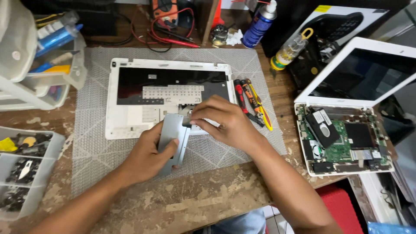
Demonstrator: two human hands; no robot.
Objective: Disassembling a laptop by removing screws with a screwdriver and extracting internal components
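Note:
A white laptop top cover (130, 117) lies face down on a grey mesh mat (93, 143), its dark inner side up. My left hand (147, 156) grips a flat grey metal plate (172, 134) that leans against the cover's near edge. My right hand (223, 123) rests on the cover beside the plate, fingertips pinched at the plate's upper right corner.
Screwdrivers (247, 102) lie right of the cover. An opened white laptop (342, 138) with exposed board sits at right. Spray can (258, 26), bottle (289, 51) and a meter with red leads (167, 17) stand at the back. Plastic trays (26, 164) of small parts fill the left.

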